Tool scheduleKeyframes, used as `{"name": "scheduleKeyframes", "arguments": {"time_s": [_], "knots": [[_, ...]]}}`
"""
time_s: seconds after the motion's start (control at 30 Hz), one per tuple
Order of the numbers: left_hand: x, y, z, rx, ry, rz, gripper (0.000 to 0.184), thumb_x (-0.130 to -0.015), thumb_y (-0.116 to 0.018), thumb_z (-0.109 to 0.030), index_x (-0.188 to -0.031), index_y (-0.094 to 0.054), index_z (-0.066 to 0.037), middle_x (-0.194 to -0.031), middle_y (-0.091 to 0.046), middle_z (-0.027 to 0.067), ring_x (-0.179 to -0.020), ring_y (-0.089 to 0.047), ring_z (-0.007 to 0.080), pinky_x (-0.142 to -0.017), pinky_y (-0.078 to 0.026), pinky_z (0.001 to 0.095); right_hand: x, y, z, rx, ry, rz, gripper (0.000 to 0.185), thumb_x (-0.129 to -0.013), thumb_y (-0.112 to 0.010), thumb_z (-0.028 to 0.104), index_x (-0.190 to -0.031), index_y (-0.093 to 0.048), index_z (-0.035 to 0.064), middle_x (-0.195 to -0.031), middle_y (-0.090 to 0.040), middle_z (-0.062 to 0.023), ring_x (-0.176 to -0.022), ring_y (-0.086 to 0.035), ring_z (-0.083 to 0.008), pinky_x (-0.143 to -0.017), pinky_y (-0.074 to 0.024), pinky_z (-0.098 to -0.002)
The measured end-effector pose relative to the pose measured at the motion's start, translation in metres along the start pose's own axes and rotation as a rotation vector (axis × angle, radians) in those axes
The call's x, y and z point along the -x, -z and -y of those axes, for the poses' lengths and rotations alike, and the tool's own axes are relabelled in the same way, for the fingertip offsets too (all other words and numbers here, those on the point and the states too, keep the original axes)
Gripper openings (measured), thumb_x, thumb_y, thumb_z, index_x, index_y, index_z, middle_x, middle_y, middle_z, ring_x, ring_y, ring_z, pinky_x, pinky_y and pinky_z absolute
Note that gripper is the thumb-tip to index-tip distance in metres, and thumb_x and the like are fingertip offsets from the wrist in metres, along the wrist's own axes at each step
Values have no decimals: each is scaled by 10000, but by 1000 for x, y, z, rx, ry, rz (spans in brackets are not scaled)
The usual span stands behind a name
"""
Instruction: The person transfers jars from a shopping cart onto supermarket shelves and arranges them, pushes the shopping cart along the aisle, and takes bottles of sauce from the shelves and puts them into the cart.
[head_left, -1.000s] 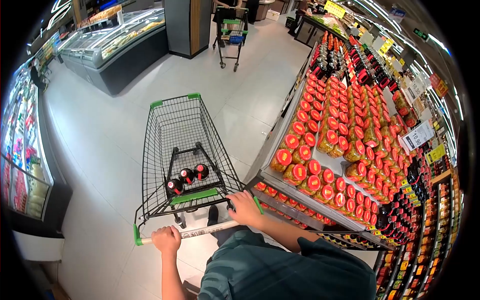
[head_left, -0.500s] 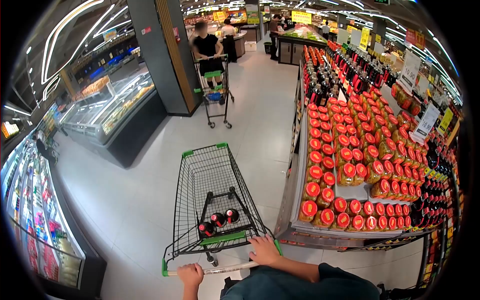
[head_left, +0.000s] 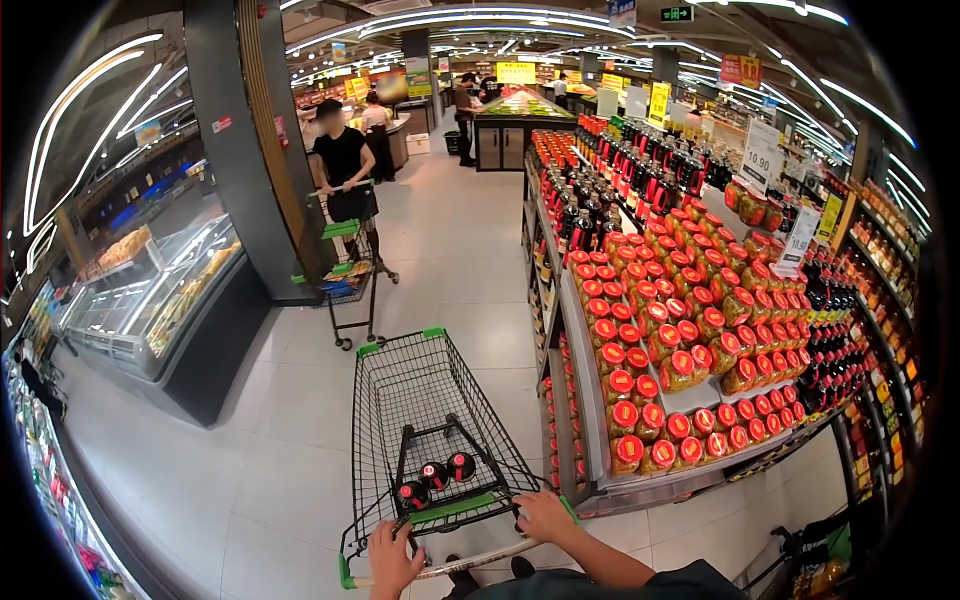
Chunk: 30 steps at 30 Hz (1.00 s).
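A black wire shopping cart [head_left: 440,400] with green corner pieces and a green rear strip stands in front of me. Inside, near its rear end, are three dark bottles with red-and-black tops; the middle bottle [head_left: 433,474] shows a red label. My left hand [head_left: 394,556] lies over the left part of the handle, its fingers reaching forward and bent at the basket's rear edge. On the right, my right hand [head_left: 545,516] curls its fingers over the rear rim beside the green end piece. Both fingertips are partly hidden.
Jars with red lids [head_left: 690,340] fill a display close on the right, dark bottles [head_left: 590,215] behind them. Ahead on the left, a person [head_left: 345,165] pushes another cart [head_left: 350,270]. A freezer case [head_left: 190,330] and pillar [head_left: 235,150] stand left. A further cart [head_left: 825,545] is low right.
The view has turned right and tilted up. The other person's cart is nearer. My left hand has loosened from its fist on the handle, and both hands now reach forward to the rear rim.
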<state>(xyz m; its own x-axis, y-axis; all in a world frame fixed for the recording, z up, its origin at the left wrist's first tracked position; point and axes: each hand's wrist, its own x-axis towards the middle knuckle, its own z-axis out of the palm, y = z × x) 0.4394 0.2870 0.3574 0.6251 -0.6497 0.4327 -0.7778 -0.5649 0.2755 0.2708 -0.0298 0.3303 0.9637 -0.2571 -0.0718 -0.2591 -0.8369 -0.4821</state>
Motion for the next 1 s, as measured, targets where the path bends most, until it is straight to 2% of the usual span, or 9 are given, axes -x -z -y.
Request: {"name": "scheduleKeyframes", "arguments": {"time_s": [0.03,0.13,0.17,0.23,0.33,0.53,0.6,0.77,1.0], "knots": [[-8,-4,16,-56,-6,16,498,-882,-684,-422,-1256,-671,-93,-1100,-692,120,-1111,-584,325,-920,-431,488,-6,-3,-3,2,-25,-24,462,-875,-633,262,-1307,-639,98,-1276,-671,-143,-1203,-601,-322,-1138,-375,-476],[-9,-39,78,132,129,319,589,-892,-688,-521,-1311,-661,-109,-1025,-711,119,-1048,-630,347,-924,-427,533,-20,6,11,31,-90,-141,390,-851,-639,231,-1210,-694,90,-1185,-705,-136,-1108,-643,-339,-1033,-470,-467],[-14,-50,97,122,141,474,567,-905,-671,-569,-1218,-711,-99,-967,-712,139,-944,-670,370,-870,-474,538,-24,4,14,39,-112,-185,381,-845,-638,222,-1197,-698,89,-1168,-709,-131,-1087,-650,-340,-1007,-486,-468],[-30,-66,113,171,99,484,507,-915,-667,-553,-1126,-745,-99,-932,-707,155,-874,-678,379,-805,-506,517,-31,-7,16,104,-147,-257,352,-819,-640,193,-1149,-706,89,-1110,-721,-116,-1015,-672,-338,-914,-528,-473],[-52,-62,119,220,40,463,431,-933,-662,-516,-963,-777,-102,-894,-692,172,-824,-680,374,-690,-536,472,-41,-18,26,123,-234,-336,317,-812,-655,195,-1108,-698,88,-1045,-713,-140,-933,-684,-364,-799,-541,-485],[-92,-71,139,310,32,498,385,-932,-700,-455,-1007,-773,-84,-942,-692,130,-859,-682,354,-739,-535,436,-63,-19,41,-4,-372,-529,217,-847,-630,137,-1029,-723,68,-1100,-729,-124,-962,-690,-350,-830,-566,-448],[-103,-83,146,363,1,519,383,-942,-694,-443,-1014,-770,-75,-969,-691,126,-876,-683,348,-750,-532,430,-73,-20,38,-2,-384,-578,131,-840,-634,163,-911,-692,70,-982,-704,-118,-911,-682,-347,-786,-563,-455],[-136,-91,157,340,-27,581,397,-909,-728,-438,-1062,-764,-74,-1058,-693,105,-957,-682,334,-808,-538,413,-95,-11,39,-21,-449,-593,147,-843,-639,178,-932,-699,76,-990,-703,-90,-934,-690,-314,-783,-571,-449],[-179,-117,168,311,-72,597,239,-894,-749,-273,-1065,-751,-106,-1048,-702,91,-942,-695,316,-805,-543,406,-130,-4,19,-36,-492,-584,150,-849,-633,171,-944,-704,80,-1034,-700,-70,-972,-685,-290,-811,-571,-435]]}}
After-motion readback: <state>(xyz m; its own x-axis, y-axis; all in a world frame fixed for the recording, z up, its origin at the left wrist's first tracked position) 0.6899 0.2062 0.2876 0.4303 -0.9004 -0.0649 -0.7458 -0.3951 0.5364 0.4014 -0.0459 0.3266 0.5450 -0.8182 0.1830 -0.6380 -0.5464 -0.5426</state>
